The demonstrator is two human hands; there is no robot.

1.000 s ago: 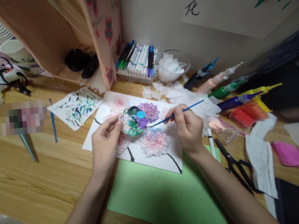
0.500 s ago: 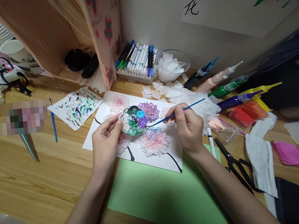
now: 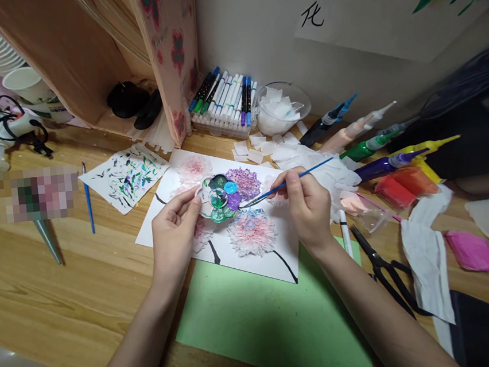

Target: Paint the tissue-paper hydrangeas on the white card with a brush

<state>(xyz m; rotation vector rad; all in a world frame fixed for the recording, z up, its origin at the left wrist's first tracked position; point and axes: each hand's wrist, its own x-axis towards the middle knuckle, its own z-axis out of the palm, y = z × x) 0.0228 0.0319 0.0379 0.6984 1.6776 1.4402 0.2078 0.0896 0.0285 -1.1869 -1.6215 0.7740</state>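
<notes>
Holding the small flower-shaped paint palette [image 3: 219,197] by its near-left edge, my left hand [image 3: 172,235] has its fingers curled and pinched on the rim, keeping the palette above the white sheet with the painted flowers [image 3: 252,263]. My right hand [image 3: 308,205] is closed in a pencil grip around the blue-handled paintbrush [image 3: 288,183], thumb and forefinger pressing on the shaft. The brush's long axis runs from upper right down to lower left, handle end pointing toward the heap of white tissue paper [image 3: 316,165], bristle end lying just at the right edge of the palette beside the purple well (whether the tip touches the paint I cannot tell). So the palette sits to the left of my right hand, and the brush tip is the nearest thing to it. Under both hands the sheet lies on the wooden table [image 3: 65,293], overlapping a green paper [image 3: 267,325]. Black scissors [image 3: 382,268] lie to my right, squeeze bottles of paint [image 3: 379,147] beyond them, and a tray of marker pens [image 3: 223,102] stands against the wall.
</notes>
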